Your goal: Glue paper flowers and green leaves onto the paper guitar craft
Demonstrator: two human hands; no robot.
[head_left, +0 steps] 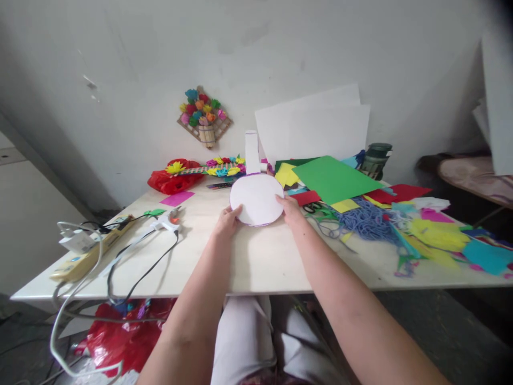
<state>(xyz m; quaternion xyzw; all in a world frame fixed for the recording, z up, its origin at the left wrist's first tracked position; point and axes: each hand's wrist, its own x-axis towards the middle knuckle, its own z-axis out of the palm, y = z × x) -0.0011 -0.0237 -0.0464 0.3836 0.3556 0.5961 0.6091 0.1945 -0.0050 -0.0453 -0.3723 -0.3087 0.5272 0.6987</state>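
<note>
Between my two hands is a white cutout (pixel 257 199), a rounded oval with a narrow upright strip at its top and a purple line along parts of its edge. My left hand (pixel 228 220) pinches its lower left edge, thumb on the front face. At the right edge my right hand (pixel 289 207) grips it the same way, thumb in front. The cutout is held up over the middle of the white table (pixel 264 262), its face turned toward me. My other fingers are partly hidden behind it.
Left on the table lie a hot glue gun (pixel 166 220) and a power strip (pixel 96 248) with trailing cables. Green paper (pixel 336 179), blue yarn (pixel 366 219), scissors (pixel 313 206) and paper scraps crowd the right. White boards (pixel 316 128) lean on the wall, near a paper-flower decoration (pixel 204 115).
</note>
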